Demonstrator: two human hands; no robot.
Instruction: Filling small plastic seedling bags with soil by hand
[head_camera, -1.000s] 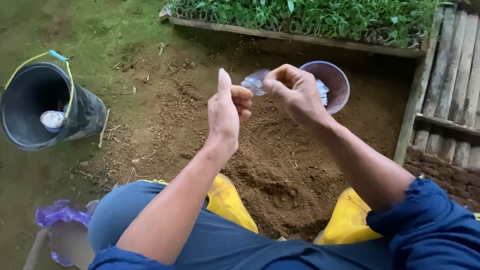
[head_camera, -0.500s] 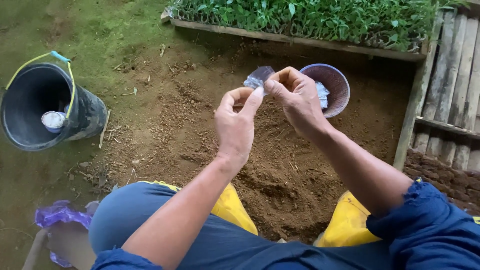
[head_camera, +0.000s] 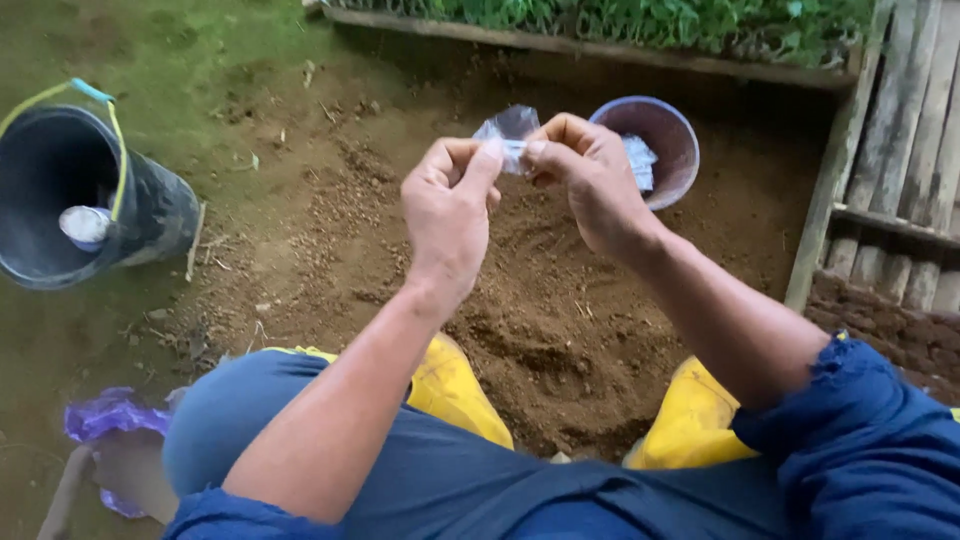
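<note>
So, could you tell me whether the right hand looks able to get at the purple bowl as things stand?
Probably yes: the right hand is just beside the purple bowl with nothing between, though it is pinching a small clear plastic bag.

Under my left hand (head_camera: 450, 215) and right hand (head_camera: 590, 180) the loose brown soil (head_camera: 540, 330) lies open. Just beyond my right fingers the round purple plastic bowl (head_camera: 655, 145) blocks the way, and the long wooden plank edging the seedling bed (head_camera: 600, 50) closes the far side. The weathered wooden slat wall (head_camera: 900, 190) shuts off my right. The black plastic bucket (head_camera: 90, 195) sits well apart, left. My yellow rubber boots (head_camera: 460, 385) hem the near side
</note>
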